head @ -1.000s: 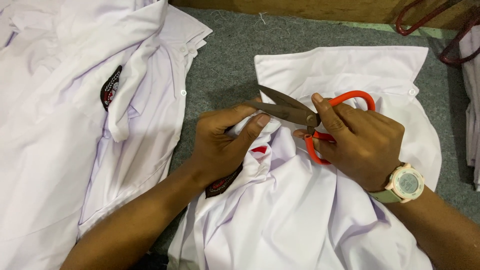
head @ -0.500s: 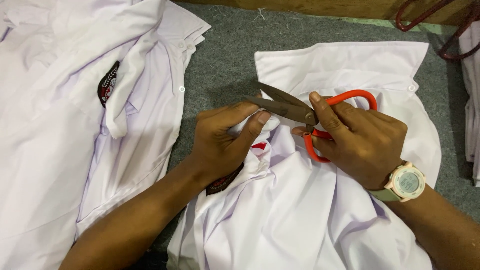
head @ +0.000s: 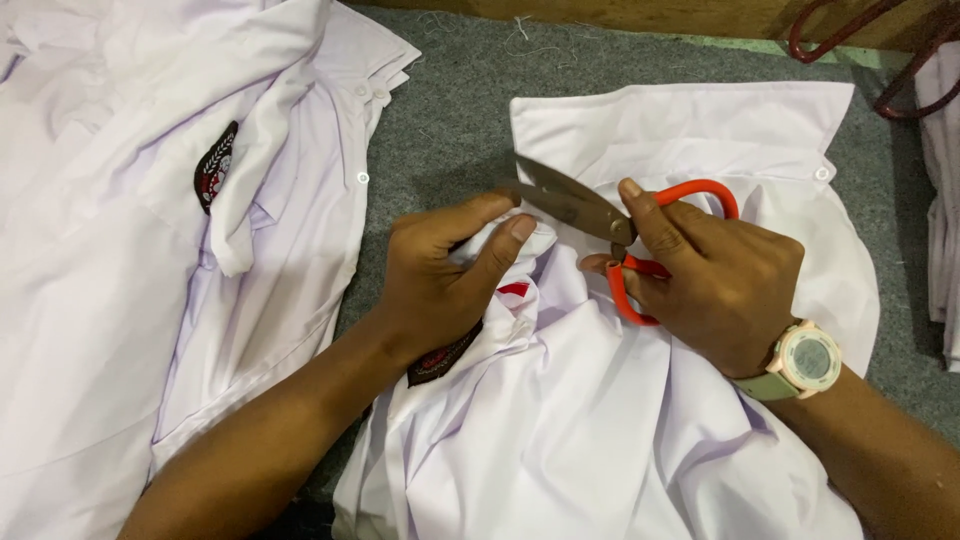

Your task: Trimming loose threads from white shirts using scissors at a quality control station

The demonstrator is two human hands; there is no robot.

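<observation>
Far left shirt: A white shirt lies spread out on the left side of the grey counter. It has a dark badge with red in it and small white buttons along its edge.

Your left hand: Your left hand sits near the middle of the counter. Its grip is closed tight, pinching a bunched bit of white cloth between thumb and fingers.

Middle shirt: The second white shirt lies under both your hands, from the middle of the counter down to the near edge. Its collar points to the far edge. A dark badge peeks out just under your left hand, and a small red patch shows beside your thumb.

Scissors: The scissors have dark metal blades and orange-red handles. The blades are a little bit apart, and their tips are right next to the cloth you pinch.

Your right hand: Your right hand holds the scissors, with its grip wrapped through the handles. A pale wrist watch is on that wrist.

Far right: More white cloth hangs over the right edge of the counter. A dark red metal hook sits at the far right corner.
</observation>
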